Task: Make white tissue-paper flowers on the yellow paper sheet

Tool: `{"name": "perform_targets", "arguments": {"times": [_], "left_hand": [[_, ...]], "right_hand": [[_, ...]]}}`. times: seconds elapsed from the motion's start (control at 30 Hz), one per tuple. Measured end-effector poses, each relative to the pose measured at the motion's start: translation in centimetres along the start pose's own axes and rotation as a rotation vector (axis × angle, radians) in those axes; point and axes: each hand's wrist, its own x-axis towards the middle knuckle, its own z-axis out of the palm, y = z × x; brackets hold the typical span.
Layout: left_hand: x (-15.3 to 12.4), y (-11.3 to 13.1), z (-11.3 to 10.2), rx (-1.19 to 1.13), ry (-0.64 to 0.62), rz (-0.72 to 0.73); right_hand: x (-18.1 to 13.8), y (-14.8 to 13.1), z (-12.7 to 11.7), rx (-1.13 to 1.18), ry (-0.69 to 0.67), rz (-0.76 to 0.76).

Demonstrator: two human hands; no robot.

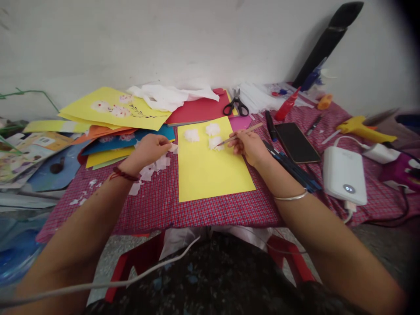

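Observation:
A yellow sheet of paper [213,177] lies in front of me, bearing three white clumps of tissue paper near its top. My right hand [248,145] grips a thin paintbrush [255,127], its tip touching the lower right clump [215,142]. Beside it are the upper right clump [212,128] and the left clump [191,135]. At the sheet's left edge, my left hand [151,148] pinches a small white tissue piece [173,149] between its fingertips. Several more tissue scraps [147,172] lie on the cloth beneath that hand.
Behind are yellow sheets with painted flowers [111,107], white tissue [173,97] and black scissors [236,104]. To the right lie a red bottle [287,105], a phone [297,142], a white power bank [344,173] and a yellow glue gun [362,128]. Checked cloth [210,213] covers the table.

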Motion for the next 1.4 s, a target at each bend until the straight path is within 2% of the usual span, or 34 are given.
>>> {"name": "perform_targets", "arguments": {"times": [0.1,0.17,0.23,0.33,0.43,0.53,0.67,0.8,0.9,1.03,1.13,1.23,1.4], "left_hand": [[0.3,2.2,-0.9,-0.081,-0.094,0.012],[0.8,4.0,-0.6,-0.154,-0.132,0.025],[1.5,5.6,0.6,-0.266,-0.155,0.042],[2.6,7.1,3.7,-0.471,-0.162,0.032],[3.4,6.9,6.9,-0.666,-0.135,-0.013],[3.5,5.5,8.6,-0.772,-0.179,-0.054],[3.1,4.2,8.5,-0.743,-0.286,-0.026],[2.6,5.0,7.7,-0.603,-0.425,0.096],[2.0,6.4,8.0,-0.515,-0.363,0.185],[1.7,8.2,9.6,-0.446,-0.137,0.144],[2.1,8.8,10.7,-0.413,-0.010,0.118],[2.6,8.6,11.2,-0.384,0.032,0.106],[3.0,8.3,11.6,-0.406,0.053,0.098]], "right_hand": [[0.2,0.0,0.1,-0.013,0.034,-0.018],[0.4,0.0,0.1,-0.025,0.068,-0.051],[0.7,0.1,-0.1,-0.056,0.091,-0.075],[0.9,0.2,-0.2,-0.126,0.083,-0.072],[0.9,0.3,-0.1,-0.202,0.041,-0.068],[0.9,0.3,0.2,-0.232,0.017,-0.078],[0.9,0.2,0.3,-0.184,0.057,-0.066],[0.9,0.1,0.3,-0.154,0.085,-0.054],[1.0,0.2,0.3,-0.151,0.083,-0.064],[1.0,0.2,0.4,-0.148,0.088,-0.070],[0.8,0.1,0.5,-0.118,0.159,-0.128],[0.5,0.0,0.6,-0.090,0.196,-0.175],[0.3,0.4,0.6,-0.179,0.096,-0.225]]}}
